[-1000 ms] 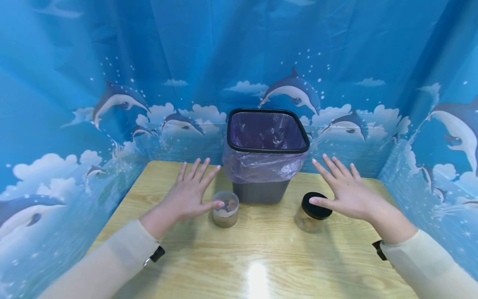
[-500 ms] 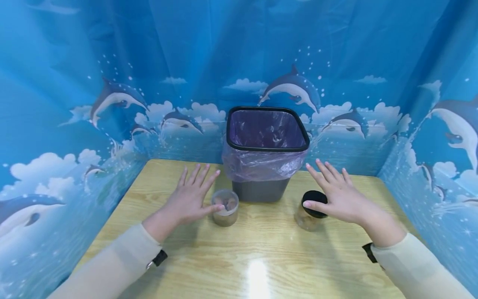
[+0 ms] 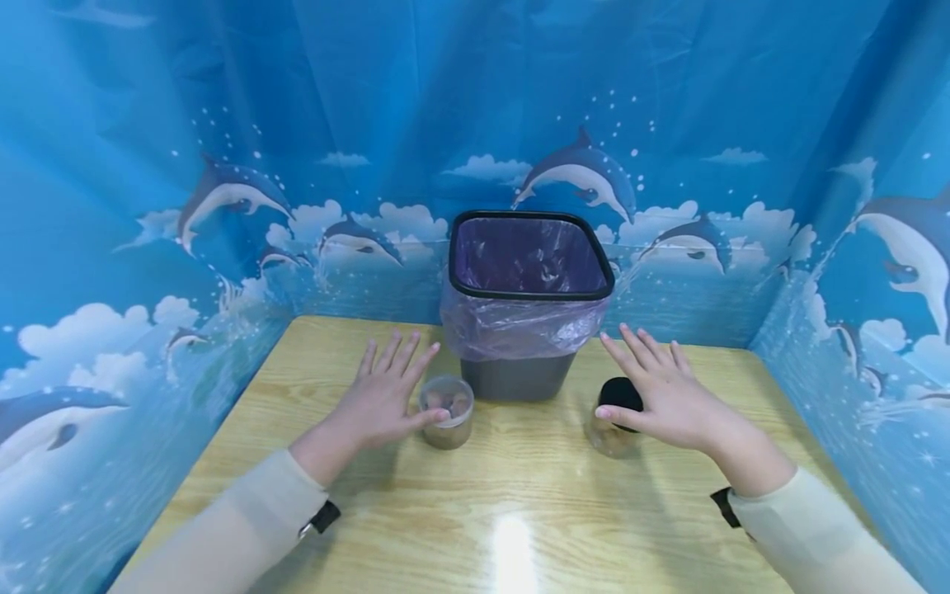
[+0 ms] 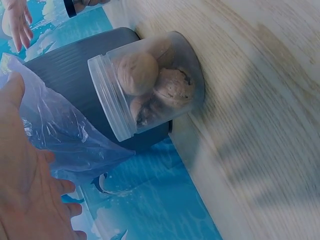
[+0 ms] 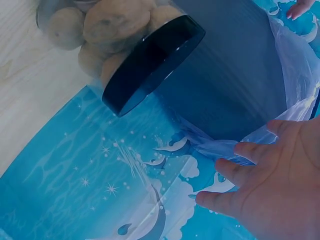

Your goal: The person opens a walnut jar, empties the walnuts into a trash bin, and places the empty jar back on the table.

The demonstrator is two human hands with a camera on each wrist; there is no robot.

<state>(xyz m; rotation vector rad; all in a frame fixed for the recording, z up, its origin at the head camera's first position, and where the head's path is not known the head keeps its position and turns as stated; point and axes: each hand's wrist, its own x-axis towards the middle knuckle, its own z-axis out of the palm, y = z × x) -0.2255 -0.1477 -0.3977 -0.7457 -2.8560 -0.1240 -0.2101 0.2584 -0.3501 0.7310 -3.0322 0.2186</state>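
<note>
My left hand [image 3: 378,404] hovers with spread, straight fingers over the left side of the table, its thumb overlapping the rim of a lidless clear plastic jar [image 3: 447,436]. Several walnuts [image 4: 137,74] show through that jar's wall in the left wrist view. On the other side, my right hand [image 3: 671,400] is likewise spread, palm down and holding nothing. Its thumb overlaps the black lid [image 3: 618,393] of a second clear jar [image 3: 610,441], partly hidden by the hand. Round brown lumps [image 5: 116,22] fill this jar in the right wrist view.
A grey trash bin [image 3: 515,378] with a black rim and a purple plastic liner [image 3: 527,326] stands between and behind the jars. Blue dolphin-print curtains [image 3: 371,107] enclose the back and sides of the wooden table [image 3: 445,528].
My right hand has shifted left and inward, so its thumb covers more of the black lid. My left hand has drifted slightly right and down. Both jars and the bin stay put.
</note>
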